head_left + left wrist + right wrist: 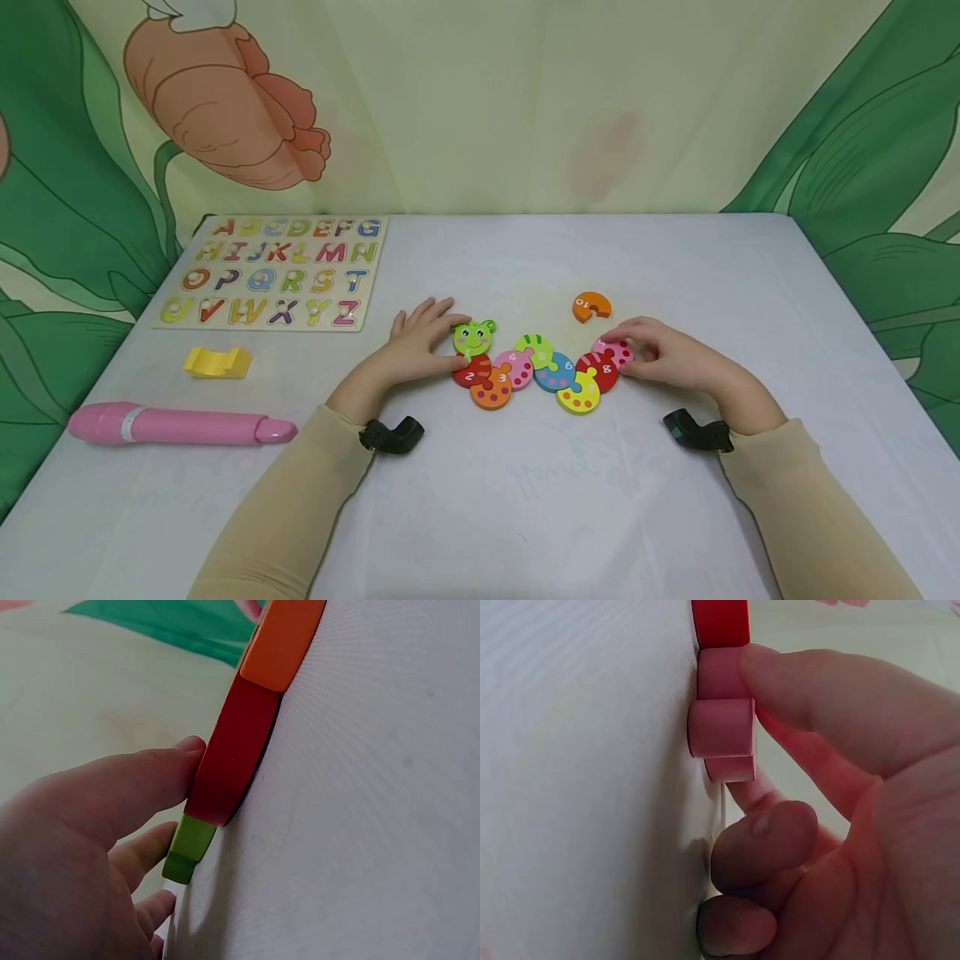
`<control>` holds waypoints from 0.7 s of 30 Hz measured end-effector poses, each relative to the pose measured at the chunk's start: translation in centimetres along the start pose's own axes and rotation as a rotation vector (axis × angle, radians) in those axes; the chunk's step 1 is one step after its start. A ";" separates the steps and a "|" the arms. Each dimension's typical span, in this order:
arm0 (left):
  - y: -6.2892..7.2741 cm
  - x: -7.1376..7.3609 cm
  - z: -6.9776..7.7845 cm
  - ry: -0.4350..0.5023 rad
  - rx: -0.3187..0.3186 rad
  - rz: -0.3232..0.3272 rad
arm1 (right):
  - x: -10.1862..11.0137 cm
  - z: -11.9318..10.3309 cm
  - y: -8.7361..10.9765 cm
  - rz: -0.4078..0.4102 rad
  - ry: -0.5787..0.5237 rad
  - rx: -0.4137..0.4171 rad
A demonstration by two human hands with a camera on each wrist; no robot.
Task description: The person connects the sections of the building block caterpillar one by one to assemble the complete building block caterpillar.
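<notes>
Number puzzle pieces are joined into a caterpillar on the table, from a green smiling head piece (472, 337) to a pink spotted end piece (619, 352). At the left end, my left hand (408, 346) has its fingers spread; the thumb touches the edge of the red piece (236, 754) marked 2, and the index finger touches the head. My right hand (667, 354) pinches the pink end piece between thumb and index finger, beside the red piece (597, 371) marked 8. Its other fingers are curled in the right wrist view. Behind the row lies a separate orange piece (591, 305) marked 10.
An alphabet puzzle board (372, 300) lies at the back left. In front of it are a yellow wavy block (217, 362) and a pink pen-shaped object (195, 425). The white-covered table (480, 517) meets a printed curtain (487, 108) at the back.
</notes>
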State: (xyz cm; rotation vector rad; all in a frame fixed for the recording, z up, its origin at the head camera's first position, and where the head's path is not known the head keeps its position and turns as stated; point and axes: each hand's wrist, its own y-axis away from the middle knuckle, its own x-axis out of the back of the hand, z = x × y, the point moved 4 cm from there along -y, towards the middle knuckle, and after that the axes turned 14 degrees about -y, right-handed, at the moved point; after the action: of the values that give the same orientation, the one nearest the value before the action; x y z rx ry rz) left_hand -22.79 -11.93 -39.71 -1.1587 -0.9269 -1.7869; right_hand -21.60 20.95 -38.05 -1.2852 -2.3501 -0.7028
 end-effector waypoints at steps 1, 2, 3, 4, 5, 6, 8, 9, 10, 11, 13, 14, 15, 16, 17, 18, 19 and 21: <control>0.0 0.0 0.0 0.000 0.001 -0.001 | 0.0 0.0 0.0 -0.001 0.005 0.003; 0.0 0.0 0.0 0.001 0.002 -0.001 | 0.0 0.0 -0.1 -0.002 0.006 0.003; 0.0 0.1 0.0 0.001 0.003 -0.002 | 0.0 0.0 0.0 -0.002 0.007 0.000; 0.0 0.1 0.0 0.001 0.004 -0.003 | 0.1 0.0 0.0 -0.002 0.008 -0.007; 0.0 0.1 0.0 0.003 0.002 -0.004 | 0.2 0.0 0.0 0.001 0.005 -0.014; 0.0 0.1 0.1 0.004 0.002 -0.006 | 0.3 0.0 0.1 0.005 0.003 -0.015; 0.0 0.1 0.1 0.004 0.006 -0.009 | 0.8 -0.2 -0.1 0.019 -0.002 -0.012; 0.0 0.1 0.0 0.002 0.010 -0.008 | 1.1 -0.4 -0.3 0.025 -0.005 -0.001; 0.0 0.1 0.0 0.002 0.014 -0.008 | 1.4 -0.5 -0.5 0.028 -0.010 0.013; 0.1 0.1 -0.1 0.002 0.017 -0.007 | 1.7 -0.7 -0.9 0.029 -0.017 0.025; 0.2 0.1 -0.2 0.001 0.022 -0.005 | 2.0 -1.0 -1.7 0.011 -0.021 0.026; 0.2 0.1 -0.2 0.001 0.025 -0.004 | 2.2 -1.1 -2.2 -0.004 -0.021 0.018; 0.2 0.1 -0.2 0.004 0.022 -0.002 | 2.2 -1.2 -2.6 -0.019 -0.022 0.002; 0.2 0.0 -0.2 0.005 0.019 -0.002 | 2.3 -1.2 -3.1 -0.035 -0.020 -0.020; 0.2 0.0 -0.1 0.005 0.017 -0.002 | 2.3 -1.2 -3.5 -0.049 -0.012 -0.046; 0.1 -0.1 -0.1 0.005 0.015 -0.001 | 2.3 -1.3 -3.9 -0.063 -0.002 -0.065; 0.1 -0.1 -0.1 0.003 0.015 0.000 | 2.2 -1.3 -4.3 -0.071 0.004 -0.079; -0.1 -0.1 0.0 0.003 0.011 0.000 | 2.2 -1.3 -4.8 -0.083 0.023 -0.101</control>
State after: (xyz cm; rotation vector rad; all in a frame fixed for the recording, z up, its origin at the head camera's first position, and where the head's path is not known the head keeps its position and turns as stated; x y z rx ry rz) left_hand -22.83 -11.87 -39.86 -1.1486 -0.9346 -1.7809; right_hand -26.75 19.43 -37.05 -1.2191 -2.3880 -0.8676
